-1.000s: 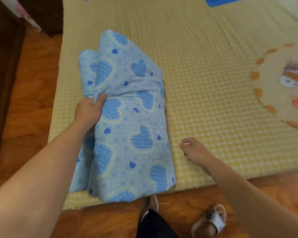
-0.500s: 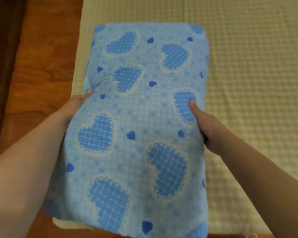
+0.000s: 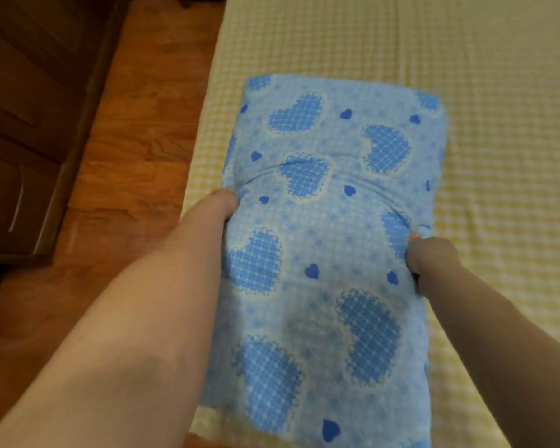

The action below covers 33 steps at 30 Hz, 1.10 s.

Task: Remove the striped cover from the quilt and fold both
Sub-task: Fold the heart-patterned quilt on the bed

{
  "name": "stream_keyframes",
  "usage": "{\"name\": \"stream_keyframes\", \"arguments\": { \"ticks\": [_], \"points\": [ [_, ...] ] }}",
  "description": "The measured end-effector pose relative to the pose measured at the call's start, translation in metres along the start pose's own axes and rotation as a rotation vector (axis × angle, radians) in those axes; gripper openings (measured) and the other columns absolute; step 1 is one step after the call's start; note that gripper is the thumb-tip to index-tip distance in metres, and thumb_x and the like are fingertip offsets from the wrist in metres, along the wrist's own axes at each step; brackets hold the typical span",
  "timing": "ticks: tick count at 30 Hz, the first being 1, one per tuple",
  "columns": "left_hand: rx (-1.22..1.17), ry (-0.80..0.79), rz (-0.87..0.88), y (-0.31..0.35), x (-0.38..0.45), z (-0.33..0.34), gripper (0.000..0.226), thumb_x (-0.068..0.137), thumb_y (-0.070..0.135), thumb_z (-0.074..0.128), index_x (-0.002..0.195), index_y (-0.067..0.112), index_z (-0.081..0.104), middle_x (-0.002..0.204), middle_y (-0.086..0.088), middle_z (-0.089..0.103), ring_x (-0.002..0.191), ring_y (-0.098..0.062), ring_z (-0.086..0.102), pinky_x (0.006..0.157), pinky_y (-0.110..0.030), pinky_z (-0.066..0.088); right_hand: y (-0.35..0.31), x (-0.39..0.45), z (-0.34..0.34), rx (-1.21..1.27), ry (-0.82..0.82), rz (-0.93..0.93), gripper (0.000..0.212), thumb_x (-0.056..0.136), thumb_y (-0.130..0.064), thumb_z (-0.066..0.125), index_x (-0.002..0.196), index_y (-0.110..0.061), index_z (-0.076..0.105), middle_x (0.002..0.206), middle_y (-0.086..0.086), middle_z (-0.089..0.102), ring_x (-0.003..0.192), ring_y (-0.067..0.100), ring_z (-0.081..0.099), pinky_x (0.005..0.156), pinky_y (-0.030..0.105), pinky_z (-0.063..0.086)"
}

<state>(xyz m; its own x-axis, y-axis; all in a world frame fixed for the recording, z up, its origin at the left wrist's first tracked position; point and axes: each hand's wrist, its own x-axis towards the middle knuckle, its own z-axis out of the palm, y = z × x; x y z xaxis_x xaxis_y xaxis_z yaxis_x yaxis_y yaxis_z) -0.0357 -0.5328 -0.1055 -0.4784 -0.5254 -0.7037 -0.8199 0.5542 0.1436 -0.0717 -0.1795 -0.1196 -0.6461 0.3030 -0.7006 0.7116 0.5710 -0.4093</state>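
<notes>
Currently: folded blue heart-print padded quilt, long axis running away from the person over yellow checked mattress; left hand and right hand clutch its opposite long sides at mid-length.

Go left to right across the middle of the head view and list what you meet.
Dark wooden cabinet → wooden floor → left hand gripping the quilt's left edge → folded blue heart-print quilt → right hand gripping its right edge → yellow checked mat.
</notes>
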Motion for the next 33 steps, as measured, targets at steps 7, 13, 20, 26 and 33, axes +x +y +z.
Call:
{"name": "stream_keyframes", "arguments": {
  "ticks": [7, 13, 20, 26, 33],
  "points": [
    [-0.461, 0.472, 0.055, -0.018, -0.106, 0.037, 0.057, 0.108, 0.039, 0.03, 0.114, -0.005, 0.066, 0.119, -0.029, 0.064, 0.111, -0.042, 0.059, 0.094, -0.044, 0.047, 0.043, -0.029, -0.021, -0.12, 0.215, -0.16, 0.061, 0.106, -0.039, 0.027, 0.115, 0.009, 0.063, 0.12, 0.032, 0.06, 0.114, 0.047, 0.056, 0.097, 0.046, 0.042],
    [-0.555, 0.573, 0.288, 0.03, -0.266, 0.024, 0.049, 0.108, 0.036, 0.035, 0.088, 0.005, 0.067, 0.094, -0.012, 0.069, 0.088, -0.03, 0.062, 0.07, -0.035, 0.041, 0.107, -0.093, -0.139, 0.223, 0.254, -0.172, 0.059, 0.102, -0.046, 0.036, 0.102, 0.004, 0.068, 0.104, 0.031, 0.066, 0.091, 0.036, 0.06, 0.087, 0.049, 0.045],
    [-0.637, 0.38, 0.48, 0.172, -0.407, 0.086, 0.051, 0.106, 0.041, 0.038, 0.097, 0.003, 0.071, 0.103, -0.015, 0.071, 0.092, -0.024, 0.064, 0.079, -0.035, 0.046, 0.192, -0.127, -0.372, 0.31, 0.499, -0.126, 0.055, 0.103, -0.044, 0.039, 0.091, 0.002, 0.067, 0.093, 0.03, 0.061, 0.089, 0.037, 0.059, 0.074, 0.037, 0.035],
    [-0.702, 0.068, 0.354, 0.283, -0.498, 0.252, 0.055, 0.096, 0.054, 0.048, 0.108, 0.004, 0.069, 0.114, -0.015, 0.07, 0.105, -0.031, 0.066, 0.097, -0.051, 0.052, 0.322, -0.089, -0.555, 0.216, 0.528, 0.0, 0.059, 0.105, -0.043, 0.03, 0.121, 0.004, 0.064, 0.127, 0.03, 0.058, 0.118, 0.042, 0.055, 0.096, 0.04, 0.041],
    [-0.766, -0.167, 0.192, 0.373, -0.619, 0.418, 0.062, 0.093, 0.055, 0.056, 0.126, 0.002, 0.062, 0.117, -0.013, 0.069, 0.099, -0.033, 0.068, 0.095, -0.052, 0.054, 0.468, -0.066, -0.695, 0.205, 0.492, 0.133, 0.055, 0.105, -0.043, 0.033, 0.129, 0.0, 0.06, 0.133, 0.026, 0.056, 0.122, 0.041, 0.052, 0.101, 0.041, 0.039]
  ]
}}
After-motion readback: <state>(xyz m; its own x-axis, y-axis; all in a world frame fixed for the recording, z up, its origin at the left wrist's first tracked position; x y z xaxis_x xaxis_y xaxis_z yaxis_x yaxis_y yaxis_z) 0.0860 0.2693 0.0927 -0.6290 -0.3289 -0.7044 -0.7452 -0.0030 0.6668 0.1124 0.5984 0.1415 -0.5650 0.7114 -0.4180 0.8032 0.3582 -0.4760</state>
